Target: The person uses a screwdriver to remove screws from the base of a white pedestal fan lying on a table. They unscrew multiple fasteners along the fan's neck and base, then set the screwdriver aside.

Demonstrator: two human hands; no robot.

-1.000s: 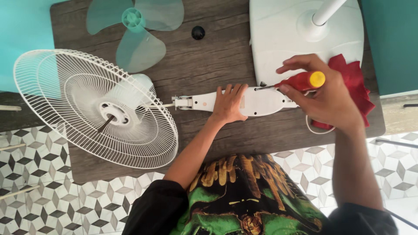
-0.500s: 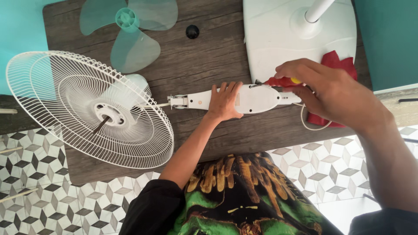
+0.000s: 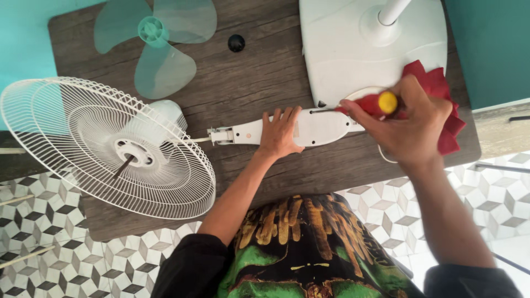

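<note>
Rough grey wood table (image 3: 265, 72); glossy white plastic housing (image 3: 314, 128) (smooth)

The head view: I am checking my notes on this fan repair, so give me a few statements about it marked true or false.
1. The left hand lies flat on the white fan neck. True.
2. The right hand holds a red-handled screwdriver with a yellow end. True.
3. The fan blade is mounted inside the wire guard. False: it lies apart on the wooden table, beyond the guard.
4. The red cloth covers the guard. False: it lies under the right hand, beside the white base.
5. A small black cap lies on the table between blade and base. True.
</note>
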